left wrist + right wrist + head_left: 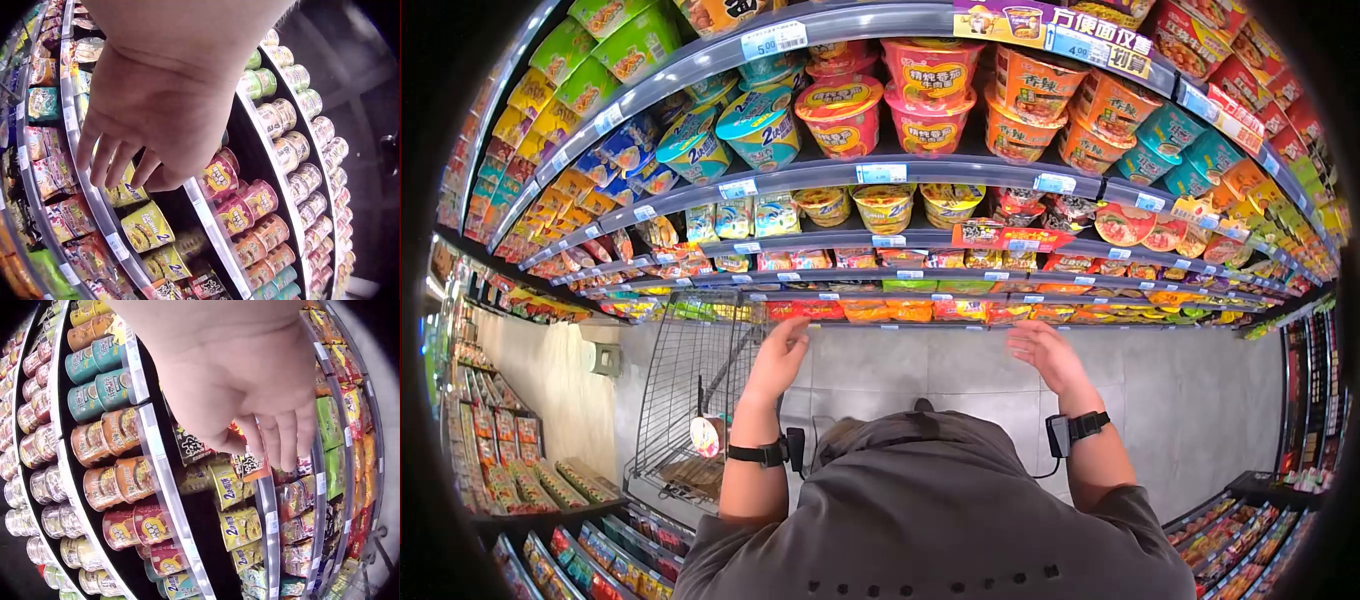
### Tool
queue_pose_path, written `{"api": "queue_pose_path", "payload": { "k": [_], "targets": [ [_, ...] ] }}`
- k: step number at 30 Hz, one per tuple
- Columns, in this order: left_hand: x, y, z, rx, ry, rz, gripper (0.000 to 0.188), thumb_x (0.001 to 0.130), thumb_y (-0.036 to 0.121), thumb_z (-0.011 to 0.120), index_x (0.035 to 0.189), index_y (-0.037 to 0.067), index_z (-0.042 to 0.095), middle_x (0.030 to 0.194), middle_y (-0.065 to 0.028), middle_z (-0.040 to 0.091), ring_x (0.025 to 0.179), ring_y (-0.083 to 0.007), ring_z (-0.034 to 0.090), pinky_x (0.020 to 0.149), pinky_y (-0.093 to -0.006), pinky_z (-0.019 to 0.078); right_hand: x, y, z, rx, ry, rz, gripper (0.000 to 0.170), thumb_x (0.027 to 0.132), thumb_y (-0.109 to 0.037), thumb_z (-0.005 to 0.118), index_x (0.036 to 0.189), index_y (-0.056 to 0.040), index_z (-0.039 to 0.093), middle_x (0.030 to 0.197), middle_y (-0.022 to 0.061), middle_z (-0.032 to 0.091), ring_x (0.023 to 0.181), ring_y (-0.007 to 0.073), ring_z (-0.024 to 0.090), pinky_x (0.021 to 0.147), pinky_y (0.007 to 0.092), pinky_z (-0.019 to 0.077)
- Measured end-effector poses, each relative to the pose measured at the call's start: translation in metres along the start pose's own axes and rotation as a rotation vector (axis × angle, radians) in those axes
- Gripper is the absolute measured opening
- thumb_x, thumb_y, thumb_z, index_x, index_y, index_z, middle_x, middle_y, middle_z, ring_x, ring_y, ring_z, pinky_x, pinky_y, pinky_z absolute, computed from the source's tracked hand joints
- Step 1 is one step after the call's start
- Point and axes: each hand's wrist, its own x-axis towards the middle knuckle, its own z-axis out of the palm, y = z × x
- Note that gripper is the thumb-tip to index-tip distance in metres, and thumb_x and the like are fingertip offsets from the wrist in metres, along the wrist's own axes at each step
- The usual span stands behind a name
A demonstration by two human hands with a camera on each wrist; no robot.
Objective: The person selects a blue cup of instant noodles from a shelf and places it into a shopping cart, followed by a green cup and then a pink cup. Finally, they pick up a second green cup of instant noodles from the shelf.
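Note:
My left hand [780, 357] is held out in the air before the shelves, fingers fairly straight, holding nothing. In the left wrist view its palm [162, 112] overlaps yellow noodle cups [147, 226]. On the other side my right hand [1048, 355] is raised too, with its fingers extended and nothing in it. Yellow noodle cups [240, 528] and a red shelf sign [250, 447] show behind it in the right wrist view. Ahead stand pink noodle cups [928, 95] and orange noodle cups [1030, 98], stacked on the upper shelf.
To the left stands a wire shopping cart [685, 370] with a round-lidded cup [707, 436] in it. A small stool [603, 358] is on the floor beyond. Noodle packets [865, 310] line the lowest shelf; more stocked shelves [510, 450] stand at the lower left.

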Motion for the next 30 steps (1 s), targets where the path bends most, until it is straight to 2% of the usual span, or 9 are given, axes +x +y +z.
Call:
{"api": "queue_pose_path", "payload": {
  "k": [7,13,16,18,19,22,23,28,30],
  "targets": [
    [0.01,0.019,-0.01,0.038,0.018,-0.024,0.039,0.097,0.006,0.063,0.136,0.003,0.061,0.126,-0.0152,0.067,0.111,-0.0261,0.067,0.094,-0.0364,0.0532,0.03,-0.029,0.054,-0.128,-0.084,0.018,0.037,0.105,-0.021,0.054,0.138,-0.0044,0.06,0.14,0.013,0.065,0.128,0.0257,0.062,0.105,0.0399,0.0483],
    [0.051,0.037,-0.026,0.019,0.16,0.113,0.037,0.097,-0.001,0.06,0.134,0.002,0.061,0.126,-0.0142,0.065,0.114,-0.0247,0.065,0.096,-0.0342,0.0518,0.055,-0.065,0.085,-0.299,-0.235,-0.031,0.04,0.103,-0.02,0.058,0.14,-0.0039,0.059,0.145,0.0109,0.061,0.135,0.0263,0.057,0.11,0.0416,0.0457],
    [0.081,0.058,-0.034,-0.005,0.181,0.217,0.036,0.097,-0.001,0.059,0.133,0.002,0.061,0.13,-0.014,0.064,0.117,-0.0249,0.064,0.098,-0.0341,0.0512,0.074,-0.093,0.107,-0.387,-0.305,-0.102,0.04,0.103,-0.019,0.059,0.139,-0.0031,0.06,0.152,0.0118,0.055,0.141,0.0259,0.051,0.114,0.0424,0.0425],
    [0.106,0.07,-0.04,-0.036,0.169,0.227,0.035,0.097,-0.001,0.058,0.132,0.002,0.062,0.136,-0.0147,0.062,0.122,-0.0263,0.062,0.1,-0.0341,0.0507,0.085,-0.113,0.131,-0.344,-0.337,-0.173,0.036,0.102,-0.01,0.059,0.137,-0.0051,0.063,0.157,0.0116,0.05,0.145,0.0242,0.047,0.118,0.0388,0.0376],
    [0.119,0.077,-0.044,-0.03,0.168,0.278,0.036,0.096,-0.001,0.059,0.132,0.002,0.062,0.138,-0.0154,0.061,0.125,-0.0276,0.061,0.102,-0.0345,0.0495,0.095,-0.12,0.141,-0.33,-0.381,-0.182,0.038,0.1,-0.008,0.06,0.137,-0.005,0.063,0.165,0.0129,0.038,0.151,0.026,0.039,0.121,0.0407,0.0334],
    [0.155,0.107,-0.055,-0.02,0.136,0.342,0.038,0.094,-0.003,0.059,0.131,0.002,0.063,0.145,-0.0173,0.058,0.135,-0.0311,0.056,0.109,-0.0361,0.0459,0.117,-0.142,0.173,-0.429,-0.462,-0.321,0.041,0.098,-0.006,0.06,0.138,-0.0055,0.063,0.169,0.0142,0.03,0.154,0.0278,0.034,0.123,0.0426,0.0316],
    [0.166,0.113,-0.058,0.001,0.115,0.383,0.038,0.094,-0.003,0.059,0.132,0.002,0.063,0.147,-0.0176,0.057,0.138,-0.0321,0.054,0.111,-0.0375,0.0445,0.126,-0.149,0.182,-0.466,-0.503,-0.342,0.044,0.096,-0.004,0.061,0.14,-0.0065,0.061,0.172,0.0149,0.021,0.157,0.0292,0.028,0.124,0.0449,0.0288],
    [0.211,0.141,-0.067,-0.061,0.012,0.425,0.041,0.093,-0.002,0.06,0.133,0.004,0.062,0.158,-0.021,0.045,0.145,-0.0357,0.047,0.119,-0.0423,0.0373,0.162,-0.175,0.223,-0.522,-0.493,-0.459,0.05,0.093,0.001,0.061,0.142,-0.0083,0.058,0.174,0.0169,0.013,0.161,0.0301,0.017,0.125,0.0452,0.0242],
    [0.229,0.134,-0.07,0.062,0.021,0.494,0.041,0.093,0.002,0.063,0.134,0.005,0.062,0.162,-0.024,0.039,0.147,-0.0392,0.043,0.121,-0.044,0.0359,0.175,-0.179,0.232,-0.518,-0.46,-0.533,0.052,0.091,0.003,0.061,0.142,-0.0084,0.058,0.174,0.0182,0.012,0.161,0.0312,0.017,0.126,0.0448,0.0227]
  ]
}}
